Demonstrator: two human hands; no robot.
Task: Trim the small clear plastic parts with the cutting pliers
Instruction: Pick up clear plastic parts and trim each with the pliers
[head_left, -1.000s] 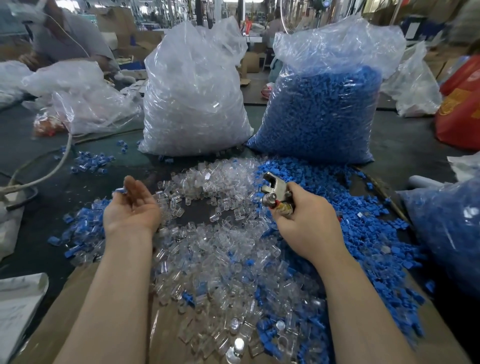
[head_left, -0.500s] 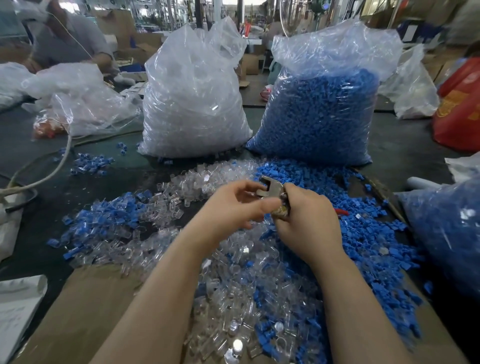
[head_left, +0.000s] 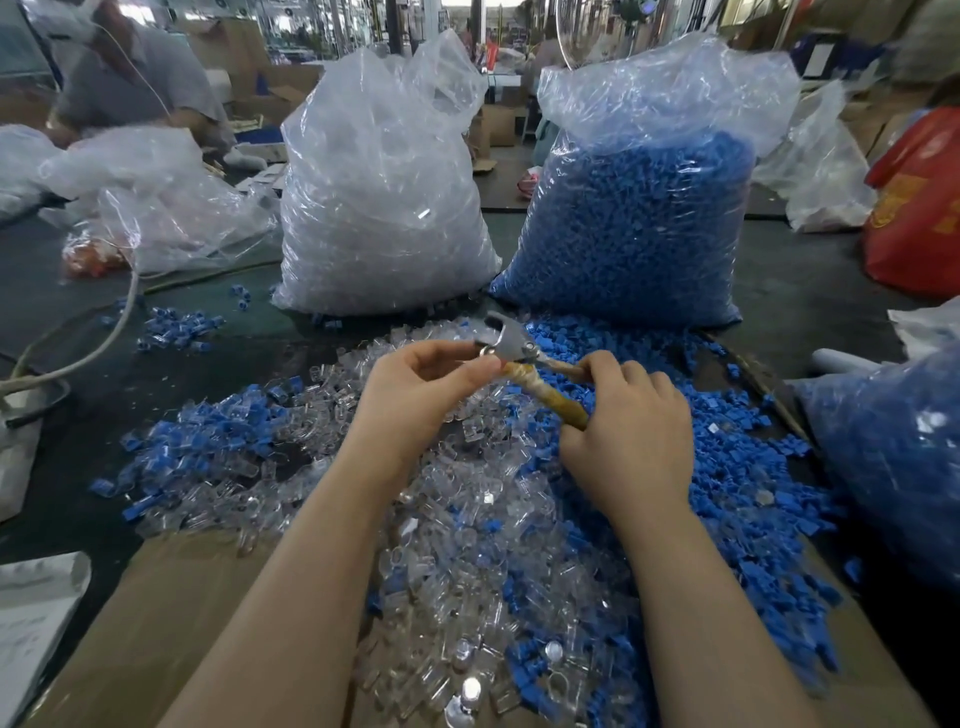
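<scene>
In the head view, the right hand (head_left: 631, 441) has its fingers curled round the taped handles of the cutting pliers (head_left: 524, 364), whose metal head stands just above the pile of clear plastic parts (head_left: 467, 519) on the table (head_left: 810, 291); the left hand (head_left: 415, 395) pinches thumb against fingertips right at that head, seemingly on one small part, though the part itself is too small and clear to make out. Judged from the pile, each part is light, stiff, glossy and likely slippery, so it is best pinched by its body, away from the edge being cut, while the pliers are best held low on the handles.
</scene>
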